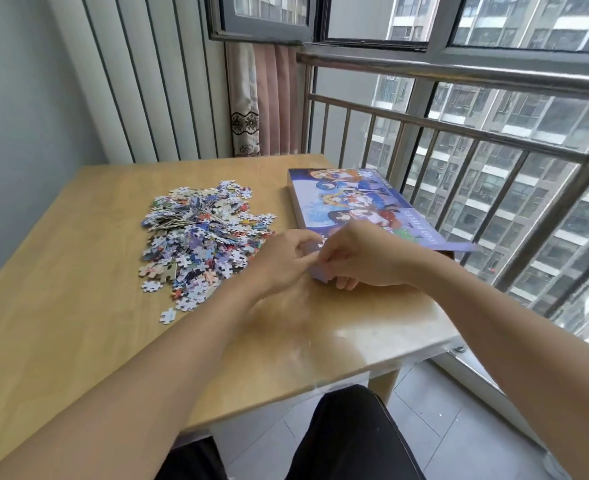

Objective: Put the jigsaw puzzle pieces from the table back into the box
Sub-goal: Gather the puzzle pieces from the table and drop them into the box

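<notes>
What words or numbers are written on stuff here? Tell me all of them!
"PIECES" – on the lid of the box, along its right edge.
A number before "PIECES" – too blurred to read for sure.
Small print along the box's far edge – too small to read.
The puzzle pieces – no readable text.

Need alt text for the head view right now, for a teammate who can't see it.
Both hands, left hand and right hand, grip the near end of a purple puzzle box on a wooden table. A pile of loose puzzle pieces lies left of the box.
</notes>
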